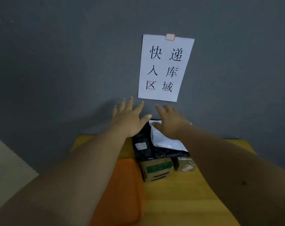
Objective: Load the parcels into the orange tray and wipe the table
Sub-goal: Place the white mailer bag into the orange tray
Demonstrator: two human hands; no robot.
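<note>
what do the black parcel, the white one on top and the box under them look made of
Black parcel: seems thin plastic film, a crinkled mailer bag with glossy wrinkles. White parcel: likely smooth plastic mailer too, soft folds with a slight sheen. Box: looks like brown cardboard, matte, with green and black print on its face.

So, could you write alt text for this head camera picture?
Two open hands, left hand and right hand, reach over a pile of parcels on a yellow table, an orange tray beside it. A paper sign hangs on the grey wall.
</note>
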